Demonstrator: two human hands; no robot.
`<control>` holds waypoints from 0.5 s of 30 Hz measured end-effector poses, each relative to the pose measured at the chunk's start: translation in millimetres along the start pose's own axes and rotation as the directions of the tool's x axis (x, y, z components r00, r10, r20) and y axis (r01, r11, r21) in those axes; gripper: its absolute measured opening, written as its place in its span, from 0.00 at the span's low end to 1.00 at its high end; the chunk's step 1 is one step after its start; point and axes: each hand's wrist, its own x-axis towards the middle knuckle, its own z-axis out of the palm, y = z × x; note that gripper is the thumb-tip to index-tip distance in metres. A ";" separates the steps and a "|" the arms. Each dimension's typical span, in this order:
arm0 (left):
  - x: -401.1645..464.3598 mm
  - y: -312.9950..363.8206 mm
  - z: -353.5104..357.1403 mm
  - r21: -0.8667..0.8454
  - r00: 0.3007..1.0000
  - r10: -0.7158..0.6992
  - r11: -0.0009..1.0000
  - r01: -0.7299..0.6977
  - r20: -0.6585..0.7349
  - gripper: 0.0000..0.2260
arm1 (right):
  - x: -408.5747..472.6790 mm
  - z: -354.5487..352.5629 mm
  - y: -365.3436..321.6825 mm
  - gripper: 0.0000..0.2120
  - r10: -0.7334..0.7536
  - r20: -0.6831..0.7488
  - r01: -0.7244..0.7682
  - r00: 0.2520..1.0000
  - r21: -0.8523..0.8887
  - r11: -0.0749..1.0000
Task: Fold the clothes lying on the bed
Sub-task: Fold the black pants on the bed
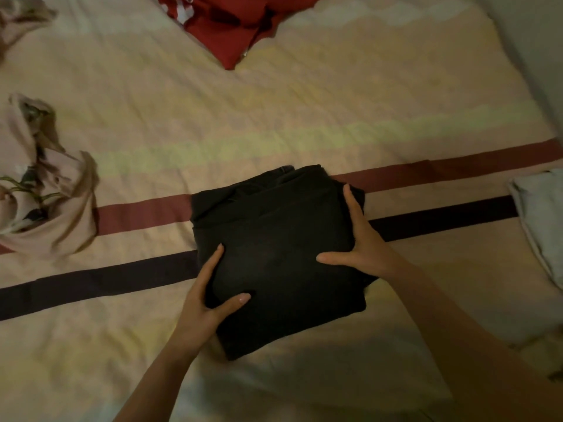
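Black garment [280, 257]: a dark, heavy-looking cloth folded into a thick, roughly square bundle, lying in the centre of the frame; layered edges and a seam show along its upper side, and the top face is smooth with a faint faded patch.
Left hand [207, 303]: spread wide on the bundle's lower left edge, fingers running up along the side and thumb lying flat on top; it presses and clasps the edge of the cloth.
Right hand [362, 242]: spread wide at the bundle's right edge, fingers stretched up along the side, thumb pointing left across the top; it holds that edge the same way.
Bed [304, 117]: covered by a soft, lightly creased cream sheet with pale green bands, a maroon stripe and a black stripe running slantwise under the bundle.
Floral cloth [45, 190]: a crumpled, pale pink, thin fabric with leaf print, at the left edge.
Red garment [237, 22]: rumpled, with white print, at the top centre.
Grey cloth [542, 217]: pale and flat, at the right edge.
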 end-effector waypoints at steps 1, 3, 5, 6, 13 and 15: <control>0.2 0.2 -0.6 -0.008 1.000 0.000 1.000 0.000 -0.002 0.37 | -2.6 2.2 0.8 0.58 0.009 -0.013 -0.009 1.000 0.027 1.000; 0.7 0.9 -2.2 -0.017 1.000 0.004 1.000 -0.005 -0.013 0.36 | -6.9 5.4 -0.8 0.57 0.033 -0.025 -0.031 0.999 0.072 0.997; 0.3 3.2 -5.6 -0.013 1.000 0.007 1.000 -0.007 -0.009 0.36 | -13.1 10.0 -5.3 0.55 0.056 -0.008 -0.054 0.998 0.143 0.988; -0.4 4.9 -8.7 -0.012 1.000 0.007 1.000 -0.008 -0.009 0.36 | -17.3 14.4 -6.4 0.54 0.069 -0.004 -0.067 0.998 0.214 0.975; -17.8 30.1 -48.6 0.101 0.999 -0.035 0.994 0.032 0.031 0.36 | -61.0 77.8 -7.1 0.51 0.148 -0.099 -0.073 0.984 0.531 0.844; -26.1 43.4 -57.2 0.150 0.998 -0.031 0.988 0.023 0.056 0.37 | -76.8 87.6 -11.5 0.49 0.151 -0.133 -0.047 0.980 0.578 0.815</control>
